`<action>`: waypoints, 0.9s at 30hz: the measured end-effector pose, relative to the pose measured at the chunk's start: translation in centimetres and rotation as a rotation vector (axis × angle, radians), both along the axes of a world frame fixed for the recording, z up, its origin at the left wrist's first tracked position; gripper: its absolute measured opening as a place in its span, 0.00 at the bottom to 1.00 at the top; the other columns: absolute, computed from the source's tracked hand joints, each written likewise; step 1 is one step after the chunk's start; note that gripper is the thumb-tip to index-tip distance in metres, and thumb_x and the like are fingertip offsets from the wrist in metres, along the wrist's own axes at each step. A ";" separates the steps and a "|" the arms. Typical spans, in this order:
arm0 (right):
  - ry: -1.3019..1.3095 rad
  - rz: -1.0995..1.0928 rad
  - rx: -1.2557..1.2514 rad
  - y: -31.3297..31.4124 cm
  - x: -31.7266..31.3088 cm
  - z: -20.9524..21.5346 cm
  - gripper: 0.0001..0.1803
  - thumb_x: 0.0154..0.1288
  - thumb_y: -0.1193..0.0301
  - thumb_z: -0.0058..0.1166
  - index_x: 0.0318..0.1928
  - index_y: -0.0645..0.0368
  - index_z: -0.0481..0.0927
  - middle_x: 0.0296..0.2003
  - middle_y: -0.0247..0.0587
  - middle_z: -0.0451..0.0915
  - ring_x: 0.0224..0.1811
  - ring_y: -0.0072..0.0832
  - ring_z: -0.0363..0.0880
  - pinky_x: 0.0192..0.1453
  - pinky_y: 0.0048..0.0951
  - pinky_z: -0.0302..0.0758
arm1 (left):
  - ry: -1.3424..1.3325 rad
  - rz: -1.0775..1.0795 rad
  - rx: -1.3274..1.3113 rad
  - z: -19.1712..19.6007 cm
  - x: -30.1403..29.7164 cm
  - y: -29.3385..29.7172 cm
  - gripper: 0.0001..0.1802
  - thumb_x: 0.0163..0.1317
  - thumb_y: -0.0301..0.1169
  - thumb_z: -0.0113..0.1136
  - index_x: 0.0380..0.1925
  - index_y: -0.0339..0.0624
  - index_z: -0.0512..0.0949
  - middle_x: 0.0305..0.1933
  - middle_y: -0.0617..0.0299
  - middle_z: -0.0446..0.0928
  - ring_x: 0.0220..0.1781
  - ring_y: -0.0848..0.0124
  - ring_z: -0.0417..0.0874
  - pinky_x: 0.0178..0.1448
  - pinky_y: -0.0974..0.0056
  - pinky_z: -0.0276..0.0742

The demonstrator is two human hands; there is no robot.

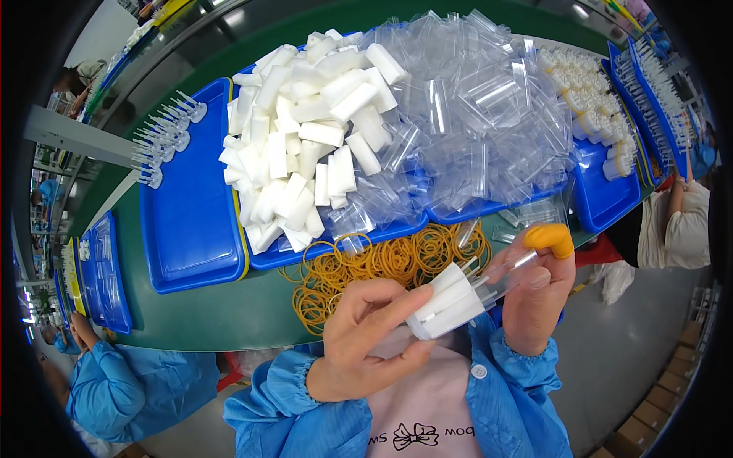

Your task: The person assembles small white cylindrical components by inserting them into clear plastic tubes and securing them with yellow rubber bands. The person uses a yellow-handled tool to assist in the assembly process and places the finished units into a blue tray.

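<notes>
Nearest, we list the left hand, its grip pinching a bundle of white foam pieces between thumb and fingers, tilted before the chest, thin clear rods projecting from its upper right end. Next, the right hand, yellow finger cot on one finger, its grip pinching a clear plastic piece beside those rods. Handling, in our judgement: left pinch firm yet light, lest the foam dent; clear piece kept in line with the bundle, rods unbent. Beyond, on the green desk: amber rubber bands, loose. Farther: white foam blocks, heaped; clear plastic sleeves, heaped alongside; far right, banded white bundles, in rows.
</notes>
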State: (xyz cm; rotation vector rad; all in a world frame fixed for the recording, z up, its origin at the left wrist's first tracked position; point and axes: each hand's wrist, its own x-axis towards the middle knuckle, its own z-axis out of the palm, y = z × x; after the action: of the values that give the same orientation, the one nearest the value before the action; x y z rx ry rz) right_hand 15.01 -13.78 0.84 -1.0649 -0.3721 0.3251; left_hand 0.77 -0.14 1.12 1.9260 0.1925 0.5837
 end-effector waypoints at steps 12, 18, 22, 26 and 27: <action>-0.150 -0.102 -0.141 0.2 -0.8 0.2 0.26 0.57 0.59 0.64 0.45 0.63 0.69 0.35 0.39 0.71 0.28 0.29 0.77 0.33 0.27 0.77 | 0.000 -0.096 0.018 0.2 0.3 0.0 0.28 0.40 0.22 0.67 0.49 0.39 0.80 0.39 0.56 0.70 0.40 0.64 0.74 0.43 0.65 0.74; -0.070 0.057 -0.059 -0.5 -0.7 0.2 0.18 0.53 0.76 0.63 0.43 0.65 0.71 0.37 0.42 0.72 0.36 0.33 0.80 0.43 0.32 0.80 | -0.026 -0.159 0.057 -0.4 0.2 0.7 0.28 0.41 0.21 0.67 0.49 0.36 0.79 0.46 0.54 0.66 0.44 0.65 0.73 0.47 0.64 0.74; -0.108 0.068 -0.042 -0.1 -0.5 0.3 0.16 0.55 0.74 0.62 0.43 0.65 0.72 0.37 0.44 0.74 0.40 0.34 0.79 0.48 0.34 0.77 | -0.013 0.074 -0.060 0.1 0.4 0.3 0.28 0.42 0.19 0.66 0.49 0.33 0.76 0.50 0.52 0.67 0.46 0.66 0.74 0.50 0.64 0.74; -0.315 0.124 -0.210 -0.4 1.2 0.6 0.14 0.56 0.74 0.60 0.42 0.64 0.74 0.40 0.47 0.76 0.45 0.33 0.77 0.53 0.35 0.73 | -0.042 0.095 -0.375 -1.8 0.5 1.1 0.25 0.46 0.16 0.66 0.48 0.32 0.76 0.53 0.51 0.67 0.52 0.66 0.74 0.56 0.63 0.74; -0.310 0.141 -0.239 -0.6 1.6 0.5 0.13 0.56 0.75 0.59 0.42 0.64 0.74 0.40 0.47 0.76 0.46 0.32 0.76 0.53 0.35 0.72 | -0.024 0.081 -0.470 -2.0 0.4 0.9 0.25 0.47 0.15 0.66 0.48 0.32 0.75 0.54 0.51 0.67 0.53 0.65 0.74 0.57 0.63 0.74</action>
State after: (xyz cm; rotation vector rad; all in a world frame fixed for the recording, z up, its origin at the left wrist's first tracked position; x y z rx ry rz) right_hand 16.60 -14.34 1.38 -1.3311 -0.7008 0.3360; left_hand 1.20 0.78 -0.93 1.4606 0.3608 0.5575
